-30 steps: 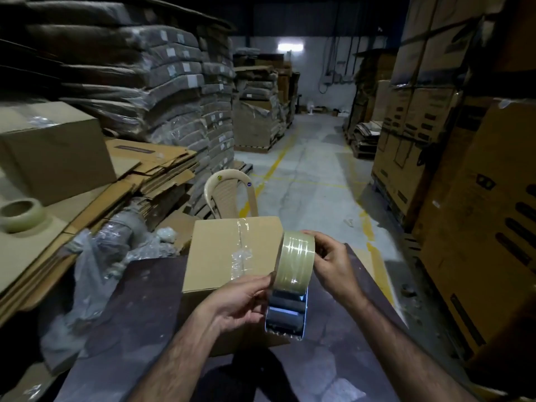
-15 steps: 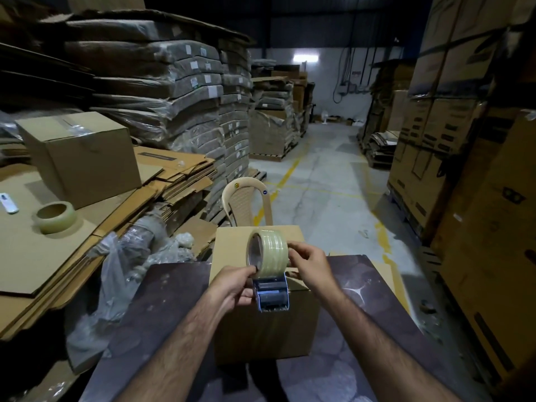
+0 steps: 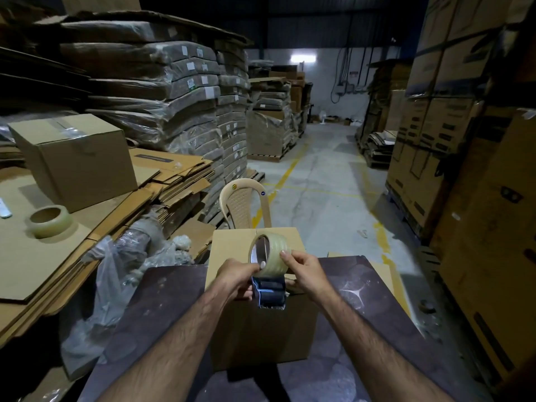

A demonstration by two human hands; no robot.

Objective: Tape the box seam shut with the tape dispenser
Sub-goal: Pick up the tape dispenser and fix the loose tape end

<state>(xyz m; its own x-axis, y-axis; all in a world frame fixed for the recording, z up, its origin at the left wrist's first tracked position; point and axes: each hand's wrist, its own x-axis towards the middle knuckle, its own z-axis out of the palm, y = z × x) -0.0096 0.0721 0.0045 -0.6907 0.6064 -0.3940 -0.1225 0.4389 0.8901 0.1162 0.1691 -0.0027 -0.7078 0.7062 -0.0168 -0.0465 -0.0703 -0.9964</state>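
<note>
A brown cardboard box (image 3: 261,329) stands on a dark table (image 3: 162,314) in front of me. Just above its top I hold a tape dispenser (image 3: 270,291) with a roll of clear tape (image 3: 268,253) on it. My left hand (image 3: 236,278) grips the dispenser's left side, thumb on the roll. My right hand (image 3: 304,272) holds the right side, with its fingertips on the roll's outer face. The dispenser and my hands hide the box's top seam.
A second taped box (image 3: 72,158) and a loose tape roll (image 3: 50,220) lie on stacked flat cardboard (image 3: 43,256) at left. Crumpled plastic wrap (image 3: 116,271) sits beside the table. A beige plastic chair (image 3: 245,204) stands behind the box. Tall cartons (image 3: 478,169) line the right.
My view has pulled back and tilted. The dispenser has sunk closer to the box top and turned, so the roll's hollow core now faces me. Both hands still hold it.
</note>
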